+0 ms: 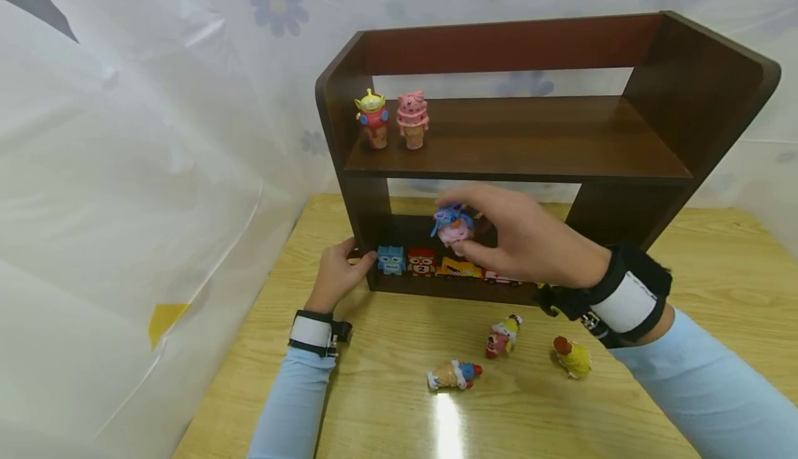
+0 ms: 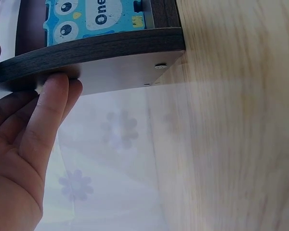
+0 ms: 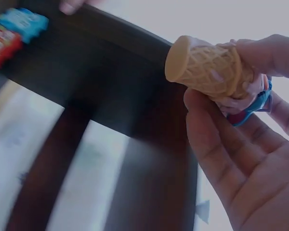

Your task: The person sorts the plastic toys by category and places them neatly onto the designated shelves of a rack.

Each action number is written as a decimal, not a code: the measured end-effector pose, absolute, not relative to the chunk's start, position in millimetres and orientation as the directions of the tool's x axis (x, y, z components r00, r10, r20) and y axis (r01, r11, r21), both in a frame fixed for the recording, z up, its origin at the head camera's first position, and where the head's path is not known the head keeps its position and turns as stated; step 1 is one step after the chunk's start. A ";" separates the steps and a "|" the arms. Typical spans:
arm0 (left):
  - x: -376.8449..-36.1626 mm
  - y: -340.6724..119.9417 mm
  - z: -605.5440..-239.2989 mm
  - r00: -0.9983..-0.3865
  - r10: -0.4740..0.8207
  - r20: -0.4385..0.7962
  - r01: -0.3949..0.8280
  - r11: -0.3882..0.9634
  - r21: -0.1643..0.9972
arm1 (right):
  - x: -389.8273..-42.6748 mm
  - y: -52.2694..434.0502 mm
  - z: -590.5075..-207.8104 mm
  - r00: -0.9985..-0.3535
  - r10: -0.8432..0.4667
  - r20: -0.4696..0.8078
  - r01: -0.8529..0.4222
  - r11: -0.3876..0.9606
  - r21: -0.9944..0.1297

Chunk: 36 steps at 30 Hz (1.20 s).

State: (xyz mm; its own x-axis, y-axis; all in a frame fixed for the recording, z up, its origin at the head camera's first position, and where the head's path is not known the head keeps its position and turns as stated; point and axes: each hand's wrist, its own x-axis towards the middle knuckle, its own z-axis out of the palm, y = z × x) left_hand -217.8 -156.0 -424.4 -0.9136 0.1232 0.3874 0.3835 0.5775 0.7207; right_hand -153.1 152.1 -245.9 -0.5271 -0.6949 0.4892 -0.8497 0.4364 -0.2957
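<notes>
My right hand [image 1: 520,234] holds an ice-cream-cone figurine [image 1: 454,226] with a blue character on pink cream, in front of the shelf's lower opening. The right wrist view shows its waffle cone [image 3: 207,70] pinched between thumb and fingers, base turned outward. My left hand [image 1: 339,272] grips the left side panel of the dark wooden shelf [image 1: 517,176], low down. Its fingers [image 2: 50,113] press the panel's outer face, with the thumb at the other side. On the upper tier stand a green-headed alien cone figurine [image 1: 374,121] and a pink cone figurine [image 1: 413,121].
Along the bottom tier sit a blue owl block [image 1: 391,260], a red owl block [image 1: 422,262] and a yellow digger toy [image 1: 459,268]. On the table [image 1: 374,403] before the shelf lie a blue-topped cone figurine [image 1: 454,374], a red-and-yellow figurine [image 1: 503,336] and a yellow figurine [image 1: 573,358].
</notes>
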 end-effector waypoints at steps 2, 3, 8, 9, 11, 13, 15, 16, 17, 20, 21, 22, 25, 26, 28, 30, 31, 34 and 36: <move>-217.4 -155.8 -424.3 -0.914 0.123 0.388 0.383 0.578 0.720 | -155.2 153.4 -232.1 -0.502 -0.677 0.538 -0.863 0.430 -0.264; -217.4 -155.8 -424.1 -0.914 0.122 0.387 0.382 0.578 0.721 | -156.3 154.0 -225.8 -0.496 -0.665 0.558 -0.865 0.433 -0.253; -217.3 -155.2 -423.4 -0.917 0.124 0.380 0.378 0.578 0.724 | -165.1 157.2 -202.1 -0.517 -0.584 0.626 -0.837 0.499 -0.226; -217.4 -155.1 -423.6 -0.918 0.123 0.378 0.376 0.578 0.724 | -167.7 157.6 -198.8 -0.528 -0.568 0.631 -0.825 0.518 -0.225; -217.5 -155.0 -423.9 -0.919 0.121 0.376 0.373 0.577 0.727 | -173.6 158.0 -193.0 -0.550 -0.543 0.635 -0.802 0.556 -0.219; -217.9 -155.2 -424.2 -0.920 0.118 0.373 0.370 0.575 0.730 | -179.9 158.3 -188.1 -0.568 -0.525 0.634 -0.781 0.587 -0.213; -218.2 -155.2 -424.0 -0.921 0.117 0.372 0.368 0.576 0.730 | -186.4 158.3 -183.4 -0.586 -0.514 0.626 -0.763 0.612 -0.211; -218.3 -155.4 -424.0 -0.921 0.117 0.371 0.367 0.577 0.729 | -189.6 158.2 -181.4 -0.595 -0.511 0.620 -0.755 0.619 -0.215; -218.2 -155.4 -423.9 -0.921 0.118 0.371 0.368 0.577 0.729 | -192.8 158.2 -179.6 -0.606 -0.507 0.613 -0.748 0.625 -0.224; -218.4 -155.5 -424.0 -0.921 0.119 0.372 0.369 0.576 0.729 | -200.7 157.4 -175.3 -0.637 -0.496 0.589 -0.729 0.636 -0.253; -218.6 -155.6 -424.0 -0.920 0.119 0.373 0.370 0.577 0.728 | -203.0 156.7 -174.0 -0.651 -0.491 0.579 -0.720 0.640 -0.267; -218.7 -155.9 -424.3 -0.921 0.118 0.372 0.368 0.578 0.729 | -205.2 155.4 -173.3 -0.663 -0.488 0.568 -0.713 0.644 -0.278; -219.2 -157.0 -424.7 -0.923 0.116 0.367 0.364 0.576 0.732 | -212.1 150.0 -171.4 -0.699 -0.476 0.533 -0.687 0.655 -0.316; -219.3 -157.2 -424.8 -0.924 0.115 0.365 0.362 0.576 0.733 | -214.8 147.6 -171.0 -0.711 -0.472 0.522 -0.677 0.660 -0.325; -219.4 -157.5 -424.9 -0.925 0.115 0.363 0.360 0.576 0.734 | -219.8 142.8 -170.1 -0.732 -0.459 0.503 -0.656 0.673 -0.342; -219.6 -157.6 -425.3 -0.924 0.116 0.365 0.362 0.576 0.733 | -224.2 138.1 -169.1 -0.753 -0.442 0.487 -0.633 0.688 -0.354; -219.8 -157.5 -425.5 -0.923 0.118 0.367 0.365 0.575 0.733 | -226.1 136.2 -168.5 -0.762 -0.434 0.481 -0.622 0.697 -0.357; -220.7 -156.9 -425.6 -0.919 0.122 0.375 0.372 0.579 0.725 | -229.9 132.1 -166.9 -0.796 -0.406 0.449 -0.580 0.726 -0.371; -221.6 -156.6 -425.3 -0.919 0.123 0.374 0.372 0.584 0.721 | -231.5 131.5 -167.3 -0.813 -0.396 0.426 -0.557 0.740 -0.375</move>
